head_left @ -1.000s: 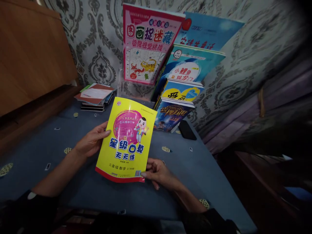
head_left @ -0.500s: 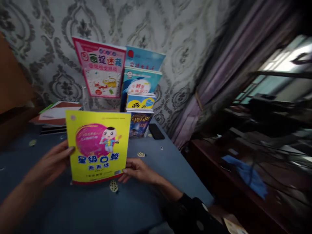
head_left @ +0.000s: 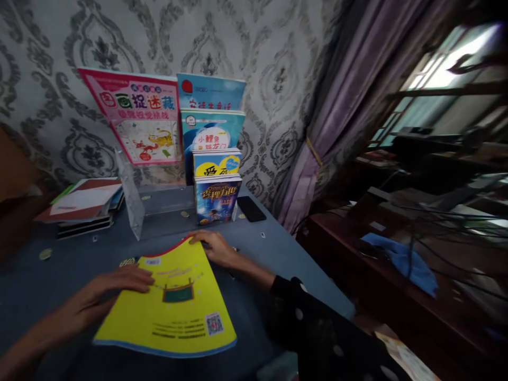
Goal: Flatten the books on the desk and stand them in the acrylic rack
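A thin yellow workbook (head_left: 178, 317) is low in front of me, its back cover with a green chalkboard picture and a QR code facing up. Its cover bows a little, and the blue edge is nearest me. My right hand (head_left: 214, 247) pinches the far red-edged corner. At the left edge my left hand (head_left: 113, 288) grips the workbook, fingers laid over the cover and the thumb partly hidden. Beyond it, a clear stand (head_left: 133, 198) holds a pink picture book (head_left: 145, 116) on the left and a column of books (head_left: 216, 201) on the right.
A stack of books and papers (head_left: 85, 203) lies at the left of the blue table (head_left: 273, 270). A black phone (head_left: 251, 209) rests right of the stand. Past the table's right edge are a purple curtain (head_left: 305, 159) and a dark red cabinet (head_left: 337, 243) with cables and a blue cloth (head_left: 405, 262).
The workbook has gone from upright with its front cover facing me to lowered, tipped back and turned to its back cover. My right hand has moved up to its far corner.
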{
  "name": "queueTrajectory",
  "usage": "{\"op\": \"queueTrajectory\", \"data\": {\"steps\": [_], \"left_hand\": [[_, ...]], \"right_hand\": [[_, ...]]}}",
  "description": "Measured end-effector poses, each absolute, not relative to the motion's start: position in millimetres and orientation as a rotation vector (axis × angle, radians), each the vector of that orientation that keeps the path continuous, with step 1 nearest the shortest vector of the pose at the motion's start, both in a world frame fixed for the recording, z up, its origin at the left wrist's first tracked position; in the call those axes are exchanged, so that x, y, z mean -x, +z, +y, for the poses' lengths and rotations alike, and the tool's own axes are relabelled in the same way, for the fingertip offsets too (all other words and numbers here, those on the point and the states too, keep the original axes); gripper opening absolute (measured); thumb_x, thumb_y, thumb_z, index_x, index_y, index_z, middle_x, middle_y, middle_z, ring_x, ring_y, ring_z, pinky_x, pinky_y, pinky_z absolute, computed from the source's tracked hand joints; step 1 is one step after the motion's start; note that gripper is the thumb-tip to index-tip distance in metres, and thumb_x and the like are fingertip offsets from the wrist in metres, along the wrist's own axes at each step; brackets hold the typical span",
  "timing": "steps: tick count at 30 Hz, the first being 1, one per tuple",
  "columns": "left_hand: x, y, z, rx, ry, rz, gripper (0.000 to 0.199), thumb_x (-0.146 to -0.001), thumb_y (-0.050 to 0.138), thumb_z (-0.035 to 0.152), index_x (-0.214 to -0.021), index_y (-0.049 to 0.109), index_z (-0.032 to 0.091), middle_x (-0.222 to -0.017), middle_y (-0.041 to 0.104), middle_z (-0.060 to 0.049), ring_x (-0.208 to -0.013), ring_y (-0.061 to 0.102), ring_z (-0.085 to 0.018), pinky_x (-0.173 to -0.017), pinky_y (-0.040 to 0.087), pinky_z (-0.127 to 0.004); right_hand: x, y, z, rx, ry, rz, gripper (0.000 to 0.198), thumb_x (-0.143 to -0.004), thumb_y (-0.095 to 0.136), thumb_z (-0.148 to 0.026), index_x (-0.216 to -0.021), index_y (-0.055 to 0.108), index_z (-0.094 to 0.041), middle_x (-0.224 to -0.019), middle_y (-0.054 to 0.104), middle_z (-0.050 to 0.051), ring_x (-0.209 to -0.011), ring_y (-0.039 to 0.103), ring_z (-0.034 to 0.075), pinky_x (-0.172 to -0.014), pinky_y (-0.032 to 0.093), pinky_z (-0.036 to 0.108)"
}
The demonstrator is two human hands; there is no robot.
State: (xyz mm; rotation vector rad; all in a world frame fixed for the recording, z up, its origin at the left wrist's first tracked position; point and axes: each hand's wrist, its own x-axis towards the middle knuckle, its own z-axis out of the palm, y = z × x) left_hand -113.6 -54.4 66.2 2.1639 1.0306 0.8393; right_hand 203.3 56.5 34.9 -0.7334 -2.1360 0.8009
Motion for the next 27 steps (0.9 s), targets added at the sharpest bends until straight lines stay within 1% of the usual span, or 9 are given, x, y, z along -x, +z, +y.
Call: {"op": "queueTrajectory", "data": {"steps": [2,4,6,13,17,19,22,25,27], "left_hand": [[112.4,66.4,-57.3,-2.290,0.643,0.953,0.033,-0.098,0.048,0.045,-0.119,0.071,0.035,-0.129,0.069,-0.004,-0.123,0.062,-0.027,-0.111,0.043,-0.049],[111.4,64.5,-59.9,-2.370,0.566,0.944,0.030,-0.100,0.047,0.037,-0.121,0.069,0.034,-0.133,0.067,-0.003,-0.127,0.059,-0.024,-0.116,0.037,-0.050],[111.6,59.5,-61.4,-2.430,0.540,0.965,0.029,-0.100,0.048,0.032,-0.122,0.067,0.033,-0.134,0.066,-0.003,-0.131,0.057,-0.022,-0.119,0.033,-0.050],[125.9,38.5,-59.4,-2.480,0.575,1.043,0.028,-0.100,0.047,0.022,-0.121,0.064,0.029,-0.137,0.064,-0.003,-0.138,0.050,-0.021,-0.119,0.034,-0.052],[135.9,32.9,-57.3,-2.427,0.497,1.127,0.031,-0.100,0.046,0.022,-0.123,0.064,0.030,-0.141,0.060,-0.003,-0.141,0.045,-0.022,-0.119,0.032,-0.053],[139.2,29.8,-56.7,-2.419,0.469,1.179,0.032,-0.100,0.045,0.025,-0.126,0.063,0.032,-0.145,0.057,-0.002,-0.145,0.039,-0.023,-0.120,0.030,-0.055],[142.2,25.9,-56.9,-2.434,0.427,1.262,0.037,-0.101,0.046,0.032,-0.137,0.057,0.034,-0.155,0.044,-0.002,-0.150,0.028,-0.025,-0.120,0.028,-0.056],[143.6,25.8,-58.5,-2.460,0.358,1.305,0.044,-0.102,0.044,0.035,-0.146,0.047,0.034,-0.162,0.032,-0.002,-0.152,0.022,-0.027,-0.121,0.027,-0.056],[143.8,27.9,-59.8,-2.479,0.306,1.309,0.047,-0.103,0.042,0.034,-0.149,0.043,0.035,-0.163,0.028,-0.001,-0.152,0.020,-0.028,-0.121,0.025,-0.056]], "right_hand": [[-199.8,30.8,65.7,0.724,0.751,-2.165,0.022,-0.085,0.063,-0.010,-0.104,0.071,-0.018,-0.130,0.068,0.013,-0.120,0.066,0.023,-0.100,0.052,0.037],[-196.0,26.9,72.2,0.713,0.708,-2.176,0.022,-0.084,0.063,-0.010,-0.104,0.071,-0.018,-0.131,0.068,0.014,-0.122,0.064,0.024,-0.102,0.051,0.040],[-191.9,23.9,76.0,0.705,0.703,-2.179,0.024,-0.085,0.062,-0.010,-0.105,0.071,-0.018,-0.132,0.067,0.015,-0.123,0.064,0.024,-0.104,0.050,0.042],[-172.7,19.6,83.2,0.716,0.642,-2.202,0.027,-0.088,0.058,-0.012,-0.111,0.071,-0.018,-0.136,0.064,0.015,-0.125,0.062,0.024,-0.104,0.051,0.042],[-164.5,14.1,89.8,0.774,0.619,-2.262,0.032,-0.086,0.056,-0.008,-0.114,0.071,-0.015,-0.138,0.062,0.018,-0.127,0.061,0.025,-0.107,0.049,0.042],[-164.3,10.6,91.2,0.801,0.615,-2.303,0.038,-0.084,0.056,-0.005,-0.118,0.070,-0.015,-0.141,0.059,0.017,-0.129,0.059,0.025,-0.107,0.049,0.042],[-168.2,6.4,89.0,0.846,0.586,-2.355,0.045,-0.084,0.052,-0.002,-0.122,0.069,-0.019,-0.141,0.060,0.013,-0.130,0.058,0.024,-0.109,0.047,0.044],[-172.1,5.7,83.6,0.912,0.517,-2.399,0.048,-0.086,0.047,-0.001,-0.123,0.068,-0.023,-0.139,0.062,0.010,-0.131,0.057,0.024,-0.114,0.040,0.050],[-172.1,7.9,79.6,0.977,0.489,-2.434,0.048,-0.087,0.046,-0.001,-0.125,0.067,-0.022,-0.140,0.061,0.010,-0.133,0.055,0.024,-0.117,0.035,0.052]]}}
